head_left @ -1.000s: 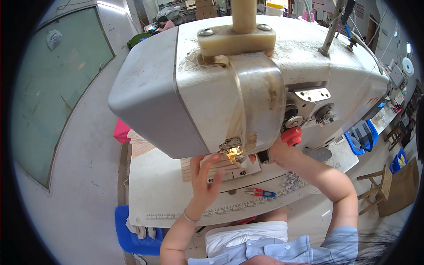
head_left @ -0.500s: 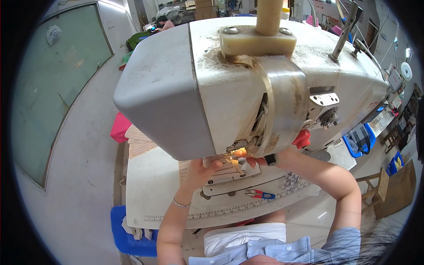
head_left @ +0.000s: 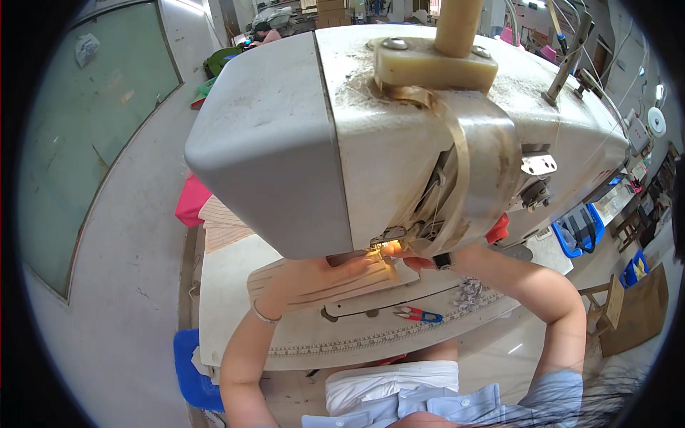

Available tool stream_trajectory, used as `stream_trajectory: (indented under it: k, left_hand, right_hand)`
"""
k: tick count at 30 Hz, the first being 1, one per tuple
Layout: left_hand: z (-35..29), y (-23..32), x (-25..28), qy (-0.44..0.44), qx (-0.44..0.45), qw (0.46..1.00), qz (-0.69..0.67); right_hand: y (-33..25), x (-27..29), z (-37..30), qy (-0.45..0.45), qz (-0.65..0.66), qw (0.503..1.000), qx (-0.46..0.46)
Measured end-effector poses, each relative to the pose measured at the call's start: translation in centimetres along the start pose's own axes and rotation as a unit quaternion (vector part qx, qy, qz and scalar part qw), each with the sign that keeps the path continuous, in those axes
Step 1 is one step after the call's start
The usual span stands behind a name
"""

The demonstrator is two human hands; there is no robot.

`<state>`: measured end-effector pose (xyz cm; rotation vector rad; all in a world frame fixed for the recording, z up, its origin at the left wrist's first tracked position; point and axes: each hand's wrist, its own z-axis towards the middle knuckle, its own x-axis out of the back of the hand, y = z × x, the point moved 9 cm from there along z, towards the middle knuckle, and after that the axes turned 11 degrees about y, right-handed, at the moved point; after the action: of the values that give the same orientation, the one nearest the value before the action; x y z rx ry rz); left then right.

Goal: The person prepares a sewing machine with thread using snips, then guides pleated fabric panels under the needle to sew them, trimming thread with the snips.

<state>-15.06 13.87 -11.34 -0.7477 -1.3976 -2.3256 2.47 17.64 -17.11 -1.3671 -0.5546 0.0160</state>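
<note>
A beige fabric piece with dark stripes (head_left: 342, 284) lies on the sewing machine's bed, beneath the lit needle area (head_left: 382, 250). My left hand (head_left: 314, 274) reaches across it from the left, its fingertips closed on the fabric close to the needle. From the right comes my right hand (head_left: 419, 262), with a dark watch (head_left: 443, 261) at the wrist. One of its fingertips shows in the lamp light beside the needle; the machine head (head_left: 271, 150) hides most of its other fingers.
Red-and-blue thread snips (head_left: 419, 314) lie near a ruler strip (head_left: 357, 344) on the machine table (head_left: 228, 314). Thread scraps (head_left: 469, 292) are heaped to their right. More striped fabric (head_left: 222, 222) rests at far left. A blue bin (head_left: 191, 374) stands below left, a wooden stool (head_left: 606, 299) at right.
My left hand has moved forward and right toward the needle, its forearm swinging left. More striped fabric now shows left of the hand. My right hand stays near the needle. The view has shifted slightly.
</note>
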Motion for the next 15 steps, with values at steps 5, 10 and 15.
stream_trajectory:
  k: [5, 10, 15]
  left_hand:
    - [0.9, 0.5, -0.6, -0.031, -0.009, 0.999, 0.025]
    - [0.5, -0.3, -1.4, -0.133, 0.109, 0.985, 0.025]
    - [0.8, -0.8, -2.6, -0.195, 0.118, 0.974, -0.005]
  right_hand:
    - [-1.9, -0.4, -0.7, -0.004, -0.292, 0.926, 0.239]
    - [-0.9, -2.2, -2.9, 0.015, -0.541, 0.698, 0.469]
    - [0.6, -4.0, -4.6, 0.013, -0.633, 0.536, 0.558]
